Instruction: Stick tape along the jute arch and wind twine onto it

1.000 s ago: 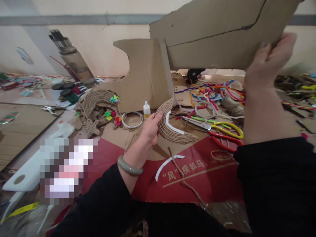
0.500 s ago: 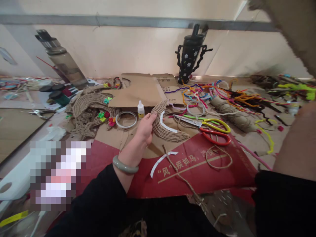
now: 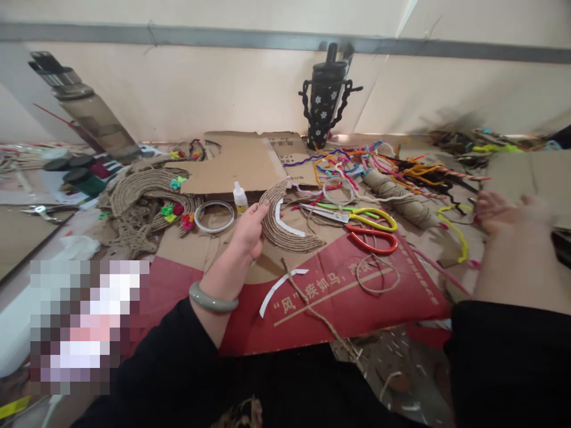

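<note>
A crescent wound with brown twine [image 3: 285, 235] is pinched in my left hand [image 3: 250, 229], thumb on top. White paper strip [image 3: 288, 221] lines its inner curve. At the far right my right hand [image 3: 502, 214], blurred, has its fingers curled at the lower edge of a piece of cardboard [image 3: 521, 169]. Just behind my left hand stands a small white glue bottle [image 3: 239, 197]. Scissors [image 3: 368, 223] with one yellow and one red handle lie right of the crescent. Nearer me, a loose curved white strip [image 3: 279, 291] and a length of twine [image 3: 312, 303] rest on red cardboard [image 3: 339, 321].
Left of my hand are a tape roll [image 3: 214, 217] and twine-wrapped pieces [image 3: 138, 190] with coloured flowers. A twine spool [image 3: 397, 199] and tangled coloured cords [image 3: 348, 166] lie to the right. A black flowered tumbler [image 3: 325, 104] and a tilted bottle [image 3: 91, 113] stand at the wall.
My right hand has come into view at the right, and the cardboard has dropped from the upper right to beside it. The view has shifted slightly right; my left hand still holds the crescent.
</note>
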Available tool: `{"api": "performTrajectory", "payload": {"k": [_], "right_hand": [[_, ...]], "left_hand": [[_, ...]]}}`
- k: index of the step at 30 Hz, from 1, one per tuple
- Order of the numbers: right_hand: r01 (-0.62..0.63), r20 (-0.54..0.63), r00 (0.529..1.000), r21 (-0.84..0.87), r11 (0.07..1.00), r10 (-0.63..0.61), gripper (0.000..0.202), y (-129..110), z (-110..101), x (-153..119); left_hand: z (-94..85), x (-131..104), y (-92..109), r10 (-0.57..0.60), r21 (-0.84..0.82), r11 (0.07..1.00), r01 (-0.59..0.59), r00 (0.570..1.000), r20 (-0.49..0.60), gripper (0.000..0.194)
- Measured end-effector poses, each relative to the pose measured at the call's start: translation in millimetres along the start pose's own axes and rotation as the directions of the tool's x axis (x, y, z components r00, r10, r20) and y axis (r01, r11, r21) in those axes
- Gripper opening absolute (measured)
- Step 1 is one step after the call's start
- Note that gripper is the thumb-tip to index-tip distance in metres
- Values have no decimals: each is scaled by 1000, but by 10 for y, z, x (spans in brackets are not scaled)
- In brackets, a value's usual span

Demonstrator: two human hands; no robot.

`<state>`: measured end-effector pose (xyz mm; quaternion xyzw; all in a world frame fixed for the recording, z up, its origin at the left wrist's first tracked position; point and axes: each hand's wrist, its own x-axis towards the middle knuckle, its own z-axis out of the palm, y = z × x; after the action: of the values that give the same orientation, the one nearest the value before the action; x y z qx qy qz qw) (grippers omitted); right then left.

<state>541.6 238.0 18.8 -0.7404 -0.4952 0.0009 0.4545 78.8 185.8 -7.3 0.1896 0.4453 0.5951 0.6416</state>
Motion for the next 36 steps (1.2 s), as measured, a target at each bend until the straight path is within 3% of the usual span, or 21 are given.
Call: {"api": "performTrajectory", "payload": {"k": [3, 6, 9, 10, 11, 12, 13, 16, 19, 23, 26, 31, 36], "right_hand": [[-211, 213, 964, 232, 950, 163, 40, -354, 407, -76], [-267, 448, 891, 380, 886, 77, 31, -939, 844, -290], [-252, 628, 773, 435, 865, -91, 30, -1502, 1267, -573], [-173, 699, 691, 407, 897, -184, 32, -1645, 1402, -649], [-28, 734, 642, 311, 950, -222, 32, -1760, 1532, -704], [147, 736, 643, 151, 978, -210, 29, -1846, 1656, -734], [193, 732, 657, 67, 979, -180, 24, -1908, 1773, -738], [206, 693, 717, -99, 974, -81, 17, -2004, 2069, -637], [142, 650, 760, -154, 978, -8, 27, -2059, 2270, -486], [-30, 629, 775, -55, 998, 58, 23, -2099, 2392, -398], [-202, 642, 761, 103, 974, 90, 13, -2082, 2424, -422], [-420, 701, 708, 328, 846, 80, 6, -2097, 2498, -485], [-492, 657, 752, 494, 717, 63, 11, -2243, 2502, -525]], "left_hand": [[-18, 29, -31, 31, -24, 999, -31, 999, 26, 7], [-26, 39, -39, 41, -27, 999, -40, 998, 36, 8], [-22, 28, -23, 17, -14, 1000, -17, 1000, 16, 9], [-20, 23, -17, 11, -12, 1000, -11, 1000, 13, 8], [-17, 18, -12, 9, -13, 1000, -9, 1000, 11, 8], [-14, 14, -8, 9, -17, 1000, -9, 1000, 11, 8], [-10, 10, -6, 7, -21, 1000, -6, 1000, 10, 7], [0, 0, -4, -12, -19, 1000, 12, 1000, 15, 9], [10, -7, -8, -24, -2, 1000, 24, 999, 31, 14], [21, -5, -12, -14, -12, 1000, 14, 999, 40, 13], [22, 4, -13, -15, -7, 1000, 15, 999, 33, 13], [-1, 31, -27, 7, -26, 1000, -7, 1000, 22, 14], [-39, 102, -34, 52, -57, 997, -52, 999, 7, 12]]}}
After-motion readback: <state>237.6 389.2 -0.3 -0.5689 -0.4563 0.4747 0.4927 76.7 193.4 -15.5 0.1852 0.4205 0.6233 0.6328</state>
